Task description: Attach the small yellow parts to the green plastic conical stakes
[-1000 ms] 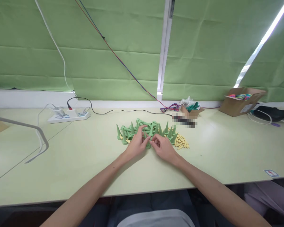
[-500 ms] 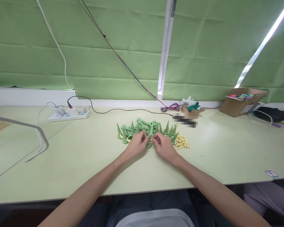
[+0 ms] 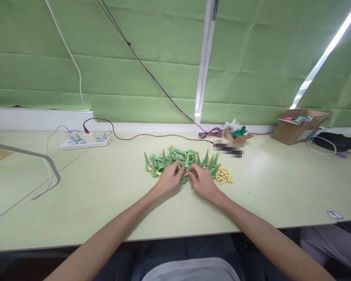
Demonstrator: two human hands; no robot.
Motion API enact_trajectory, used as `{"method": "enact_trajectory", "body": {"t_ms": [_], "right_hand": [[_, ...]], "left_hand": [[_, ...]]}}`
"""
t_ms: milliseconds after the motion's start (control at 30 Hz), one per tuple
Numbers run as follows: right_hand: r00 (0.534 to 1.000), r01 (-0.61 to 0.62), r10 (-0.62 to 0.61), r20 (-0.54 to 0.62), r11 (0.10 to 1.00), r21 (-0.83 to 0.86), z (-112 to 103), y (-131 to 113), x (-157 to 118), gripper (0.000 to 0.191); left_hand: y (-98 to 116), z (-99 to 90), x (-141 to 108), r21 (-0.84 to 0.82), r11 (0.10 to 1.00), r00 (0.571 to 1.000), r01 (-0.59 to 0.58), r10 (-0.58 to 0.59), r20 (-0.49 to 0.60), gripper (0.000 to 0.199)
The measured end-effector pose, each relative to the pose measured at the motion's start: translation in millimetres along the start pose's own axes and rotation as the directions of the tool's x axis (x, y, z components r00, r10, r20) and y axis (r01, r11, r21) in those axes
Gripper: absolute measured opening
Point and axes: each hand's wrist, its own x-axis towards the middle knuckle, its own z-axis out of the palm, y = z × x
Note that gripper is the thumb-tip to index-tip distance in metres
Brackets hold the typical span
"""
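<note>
My left hand is closed on a green plastic spike, a cone with a wide round base, held just above the table. Close to its right, my right hand has thumb and fingers pinched together at the spike; whatever is between them is too small and covered to make out. Several more green cones stand around the hands, such as the upright cone on the left. Behind them lies a heap of green tube-like pieces. Small yellow plastic parts are piled at the right.
A white power strip sits at the back left, and a black cable runs along the table. Toward the back right are a small open carton, a larger cardboard box and a black item. A person's leg shows at lower right.
Almost nothing differs. Both hands keep their place at the green spike, with only a very slight shift of the fingers and the view.
</note>
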Motion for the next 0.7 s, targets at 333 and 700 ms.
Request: {"method": "enact_trajectory", "body": {"t_ms": [333, 700], "right_hand": [[0.999, -0.028, 0.026, 0.029, 0.999, 0.038, -1.5, -0.9, 0.0, 0.011], [0.999, -0.051, 0.051, 0.007, 0.99, 0.135, 3.8, 4.5, 0.1, 0.013]], "left_hand": [[1.1, 0.9, 0.5, -0.066, 0.997, 0.999, 0.036, -0.036, 0.003, 0.029], [5.0, 0.0, -0.6, -0.248, 0.964, 0.994, 0.1, -0.106, -0.01, 0.029]]}}
